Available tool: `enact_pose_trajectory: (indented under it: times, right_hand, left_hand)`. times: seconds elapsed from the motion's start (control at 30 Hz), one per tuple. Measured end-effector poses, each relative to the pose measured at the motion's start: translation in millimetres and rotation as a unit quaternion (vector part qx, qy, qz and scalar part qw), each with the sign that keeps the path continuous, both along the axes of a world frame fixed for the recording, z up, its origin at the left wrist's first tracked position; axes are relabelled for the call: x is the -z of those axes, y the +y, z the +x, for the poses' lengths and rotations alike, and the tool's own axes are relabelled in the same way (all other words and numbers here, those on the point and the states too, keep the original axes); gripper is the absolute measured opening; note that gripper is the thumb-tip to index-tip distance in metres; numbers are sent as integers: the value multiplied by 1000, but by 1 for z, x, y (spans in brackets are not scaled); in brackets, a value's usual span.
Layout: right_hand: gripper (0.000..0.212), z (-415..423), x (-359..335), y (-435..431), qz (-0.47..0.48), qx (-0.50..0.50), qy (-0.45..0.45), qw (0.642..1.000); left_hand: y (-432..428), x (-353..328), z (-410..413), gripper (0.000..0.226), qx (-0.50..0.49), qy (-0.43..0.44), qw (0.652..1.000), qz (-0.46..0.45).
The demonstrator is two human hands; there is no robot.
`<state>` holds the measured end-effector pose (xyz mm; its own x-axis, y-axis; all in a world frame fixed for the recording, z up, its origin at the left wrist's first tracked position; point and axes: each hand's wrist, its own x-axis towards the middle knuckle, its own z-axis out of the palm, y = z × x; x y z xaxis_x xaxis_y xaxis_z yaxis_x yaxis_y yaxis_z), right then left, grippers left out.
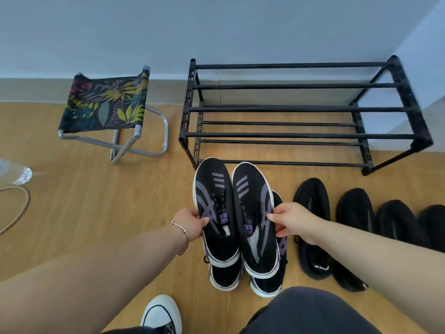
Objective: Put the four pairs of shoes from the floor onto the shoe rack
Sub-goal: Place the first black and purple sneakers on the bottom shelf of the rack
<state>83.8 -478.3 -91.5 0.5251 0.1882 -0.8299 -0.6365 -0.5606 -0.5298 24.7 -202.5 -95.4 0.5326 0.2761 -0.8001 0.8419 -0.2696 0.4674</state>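
Note:
I hold a pair of black sneakers with purple-grey stripes and white soles above the floor, toes toward the rack. My left hand (192,224) grips the left sneaker (215,208) at its side. My right hand (292,221) grips the right sneaker (254,213). Below them a second, similar striped pair (226,277) lies on the floor, mostly covered. To the right, several plain black shoes (311,227) lie in a row on the floor. The black tube shoe rack (301,136) stands empty just beyond, against the wall.
A folding stool (106,109) with leaf-print fabric stands left of the rack. A clear plastic bottle (14,171) and a cable loop (16,206) lie at the far left. My own white-toed shoe (161,314) and dark-clad knee (310,312) fill the bottom edge.

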Motion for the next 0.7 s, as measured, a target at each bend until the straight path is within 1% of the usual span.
enact_pose_trajectory:
  times: [0.1,0.23,0.33,0.43,0.5,0.57,0.63,0.7]
  right_hand:
    - [18,21,-3,-10,12,28,-20,999]
    - [20,51,-2,-13,22,65,-44,997]
    - [23,66,5,-10,11,67,-58,996]
    - [23,71,12,-6,-2,67,-65,996]
    - [22,70,13,-5,-17,70,-65,995]
    - [22,68,15,-4,-27,78,-65,994]
    - [26,66,17,-4,-29,79,-74,994]
    - [33,62,20,-4,-16,91,-82,992]
  left_hand:
    - [-7,-3,30,8,11,-29,999,11]
    - [-7,8,66,23,23,-44,999,16]
    - [-8,16,82,21,22,-50,998,25]
    - [-9,24,91,17,37,-53,993,96]
    - [-12,23,95,29,60,-41,987,143]
    - [-14,22,94,34,68,-33,984,163]
    - [-16,24,90,37,65,-27,986,148]
    - [-17,27,83,43,37,-27,995,90]
